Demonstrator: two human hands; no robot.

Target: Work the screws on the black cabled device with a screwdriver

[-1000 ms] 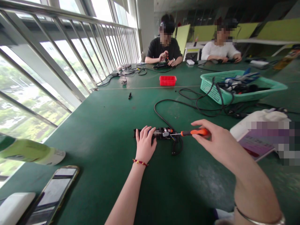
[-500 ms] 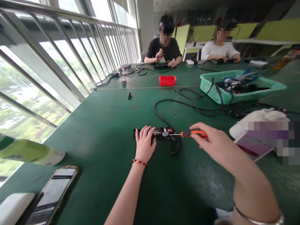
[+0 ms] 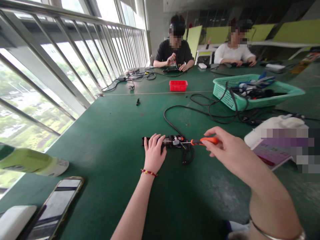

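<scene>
An opened black power tool (image 3: 171,142) lies on the green table in the head view, its inner parts and some coloured wires exposed. My left hand (image 3: 155,150) rests over its left part, fingers curled down on the housing and pressing it to the table. In my right hand (image 3: 222,143) is a screwdriver (image 3: 198,142) with an orange and black handle, gripped near the handle's end between thumb and fingers. The thin shaft points left, its tip at the tool's exposed middle beside a grey part. Whether the tip touches a screw is too small to tell.
A black cable runs from the tool toward a green basket (image 3: 250,100) of parts. Behind stands a red tray (image 3: 178,85); a small black piece (image 3: 138,102) lies nearer. A phone (image 3: 57,206) and bottle (image 3: 35,162) are left, a white bottle (image 3: 277,128) right. Two people sit opposite.
My right hand and the screwdriver have shifted slightly left and up, the shaft tilting a little. My left hand and the power tool stay put. Across the table, one person's raised hand has moved slightly.
</scene>
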